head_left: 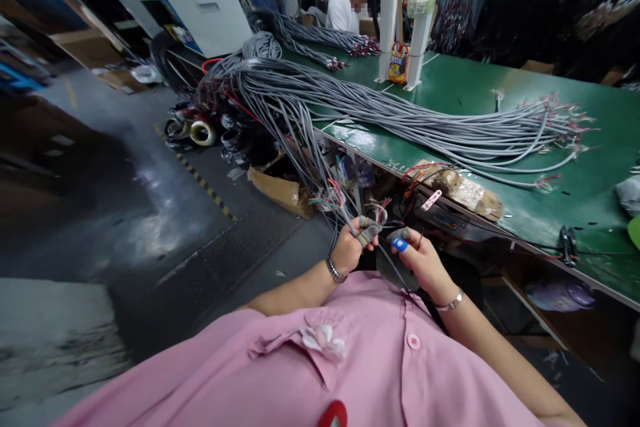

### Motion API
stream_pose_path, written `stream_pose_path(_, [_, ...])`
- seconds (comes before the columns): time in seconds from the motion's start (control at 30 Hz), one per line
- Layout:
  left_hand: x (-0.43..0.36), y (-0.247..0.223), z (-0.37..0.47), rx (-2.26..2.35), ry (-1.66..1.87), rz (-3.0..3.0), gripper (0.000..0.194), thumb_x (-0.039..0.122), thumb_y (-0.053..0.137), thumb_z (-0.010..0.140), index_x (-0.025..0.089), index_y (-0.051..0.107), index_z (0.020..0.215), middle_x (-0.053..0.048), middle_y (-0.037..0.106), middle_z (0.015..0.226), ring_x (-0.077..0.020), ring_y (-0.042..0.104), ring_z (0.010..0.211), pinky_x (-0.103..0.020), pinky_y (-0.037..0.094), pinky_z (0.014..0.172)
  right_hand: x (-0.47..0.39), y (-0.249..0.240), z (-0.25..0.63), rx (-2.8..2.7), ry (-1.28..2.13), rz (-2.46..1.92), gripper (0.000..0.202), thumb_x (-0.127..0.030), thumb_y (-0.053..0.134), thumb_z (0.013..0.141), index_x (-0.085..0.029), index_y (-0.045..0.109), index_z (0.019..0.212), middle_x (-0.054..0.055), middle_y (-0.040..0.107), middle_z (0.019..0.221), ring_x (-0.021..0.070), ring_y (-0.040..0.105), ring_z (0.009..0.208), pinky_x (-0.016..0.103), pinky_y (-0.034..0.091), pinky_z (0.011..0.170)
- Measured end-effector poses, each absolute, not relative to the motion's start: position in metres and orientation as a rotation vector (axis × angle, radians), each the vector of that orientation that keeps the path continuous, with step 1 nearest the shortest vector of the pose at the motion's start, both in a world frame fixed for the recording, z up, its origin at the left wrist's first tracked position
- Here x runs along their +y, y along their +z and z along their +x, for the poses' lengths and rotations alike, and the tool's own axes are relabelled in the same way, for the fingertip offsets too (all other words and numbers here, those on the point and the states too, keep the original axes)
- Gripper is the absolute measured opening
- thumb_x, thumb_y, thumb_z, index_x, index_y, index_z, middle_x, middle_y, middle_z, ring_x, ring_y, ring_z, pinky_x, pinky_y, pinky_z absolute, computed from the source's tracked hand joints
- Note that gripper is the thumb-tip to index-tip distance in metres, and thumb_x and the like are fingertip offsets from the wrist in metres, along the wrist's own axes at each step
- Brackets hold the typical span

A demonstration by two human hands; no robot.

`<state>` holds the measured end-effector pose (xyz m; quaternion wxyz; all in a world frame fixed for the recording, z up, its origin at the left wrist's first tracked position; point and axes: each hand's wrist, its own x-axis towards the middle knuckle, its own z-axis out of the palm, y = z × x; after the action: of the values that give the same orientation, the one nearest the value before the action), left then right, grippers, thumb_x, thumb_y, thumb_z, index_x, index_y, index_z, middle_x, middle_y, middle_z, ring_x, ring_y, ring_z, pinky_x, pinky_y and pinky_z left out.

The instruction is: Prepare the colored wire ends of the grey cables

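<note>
My left hand [356, 240], with grey covers on some fingers, is closed around a grey cable whose stripped end shows thin coloured wires [383, 212]. Just to its right, my right hand [414, 252] has its fingers pinched together, with a blue wrap on the thumb; what lies between the fingertips is too small to make out. More grey cables [305, 140] hang over the table edge down to my left hand, their ends fanned into red, green and white wires [333, 197].
A large bundle of grey cables [400, 117] lies along the green table [475, 87]. Pliers [568, 245] and a taped block [465, 192] sit near its front edge. A cardboard box [283, 190] stands on the floor. Behind the table is a person in white [342, 10].
</note>
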<state>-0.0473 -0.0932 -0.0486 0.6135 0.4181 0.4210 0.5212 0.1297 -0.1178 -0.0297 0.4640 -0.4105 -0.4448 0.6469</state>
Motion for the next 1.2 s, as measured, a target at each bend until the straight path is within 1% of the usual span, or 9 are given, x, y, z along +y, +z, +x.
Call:
stream_pose_path(0.1, [-0.1, -0.043, -0.044, 1.057, 1.213, 1.158, 0.03, 0.039, 0.079, 0.074, 0.015, 0.064, 0.085, -0.001, 0.065, 0.066, -0.0107, 0.057, 0.058, -0.021, 0.044, 0.055, -0.131, -0.021, 0.125, -1.429, 1.317, -1.072, 0.023, -0.042, 0.069, 0.083, -0.02, 0.066, 0.077, 0.001, 0.061, 0.069, 0.0142, 0.05, 0.061, 0.027, 0.041, 0.057])
stream_pose_path(0.27, [-0.105, -0.042, -0.044, 1.116, 1.217, 1.303, 0.017, 0.029, 0.076, 0.077, 0.015, 0.069, 0.084, -0.003, 0.066, 0.068, -0.0135, 0.059, 0.063, -0.024, 0.045, 0.061, -0.141, -0.003, 0.129, -1.562, 0.699, -1.172, 0.015, -0.036, 0.07, 0.083, -0.025, 0.071, 0.093, 0.003, 0.061, 0.073, 0.0166, 0.049, 0.061, 0.031, 0.041, 0.059])
stream_pose_path(0.37, [-0.107, -0.042, -0.044, 1.119, 1.22, 1.306, 0.014, 0.026, 0.077, 0.075, 0.016, 0.072, 0.083, -0.005, 0.067, 0.073, -0.0162, 0.061, 0.07, -0.025, 0.046, 0.065, -0.136, 0.001, 0.129, -1.517, 0.597, -1.305, 0.031, -0.038, 0.074, 0.079, -0.026, 0.068, 0.107, -0.001, 0.059, 0.067, 0.014, 0.043, 0.052, 0.029, 0.038, 0.054])
stream_pose_path(0.43, [-0.11, -0.041, -0.043, 1.113, 1.213, 1.322, 0.014, 0.024, 0.078, 0.073, 0.017, 0.073, 0.085, -0.006, 0.069, 0.081, -0.0186, 0.062, 0.076, -0.026, 0.047, 0.069, -0.131, 0.001, 0.126, -1.537, 0.603, -1.372, 0.037, -0.038, 0.076, 0.077, -0.025, 0.064, 0.11, 0.0, 0.065, 0.073, 0.0131, 0.045, 0.05, 0.028, 0.038, 0.053])
stream_pose_path(0.6, [-0.113, -0.04, -0.042, 1.13, 1.237, 1.426, 0.016, 0.024, 0.076, 0.075, 0.019, 0.074, 0.091, -0.007, 0.07, 0.09, -0.0206, 0.062, 0.085, -0.029, 0.048, 0.078, -0.125, -0.002, 0.123, -1.616, 0.533, -1.341, 0.025, -0.03, 0.066, 0.086, -0.026, 0.063, 0.11, 0.004, 0.074, 0.096, 0.0202, 0.068, 0.078, 0.032, 0.05, 0.071])
stream_pose_path(0.67, [-0.111, -0.039, -0.042, 1.135, 1.215, 1.426, 0.015, 0.026, 0.076, 0.076, 0.018, 0.073, 0.089, -0.006, 0.069, 0.084, -0.0184, 0.061, 0.079, -0.027, 0.048, 0.073, -0.127, -0.004, 0.125, -1.705, 0.449, -1.291, 0.023, -0.026, 0.063, 0.087, -0.026, 0.065, 0.11, 0.006, 0.075, 0.098, 0.0226, 0.069, 0.087, 0.034, 0.051, 0.077])
stream_pose_path(0.83, [-0.104, -0.039, -0.042, 1.052, 1.182, 1.16, 0.027, 0.038, 0.076, 0.075, 0.015, 0.064, 0.082, 0.002, 0.059, 0.062, -0.0094, 0.051, 0.052, -0.02, 0.039, 0.05, -0.132, -0.017, 0.133, -2.139, 0.368, -1.07, 0.022, -0.019, 0.057, 0.087, -0.027, 0.073, 0.1, 0.008, 0.075, 0.105, 0.0212, 0.067, 0.081, 0.035, 0.051, 0.076])
stream_pose_path(0.97, [-0.101, -0.043, -0.041, 0.969, 1.189, 0.953, 0.032, 0.043, 0.075, 0.076, 0.015, 0.059, 0.076, 0.004, 0.056, 0.057, -0.0049, 0.043, 0.043, -0.018, 0.031, 0.042, -0.129, -0.026, 0.135, -2.246, 0.337, -1.026, 0.032, -0.015, 0.051, 0.089, -0.028, 0.072, 0.11, 0.007, 0.073, 0.116, 0.02, 0.066, 0.082, 0.035, 0.05, 0.077])
stream_pose_path(1.2, [-0.103, -0.049, -0.036, 0.846, 1.171, 0.741, 0.034, 0.043, 0.075, 0.075, 0.015, 0.056, 0.078, 0.004, 0.056, 0.057, -0.0032, 0.038, 0.04, -0.018, 0.023, 0.039, -0.132, -0.025, 0.128, -2.196, 0.373, -1.029, 0.027, -0.011, 0.052, 0.086, -0.023, 0.071, 0.101, 0.008, 0.072, 0.083, 0.02, 0.063, 0.074, 0.031, 0.047, 0.07])
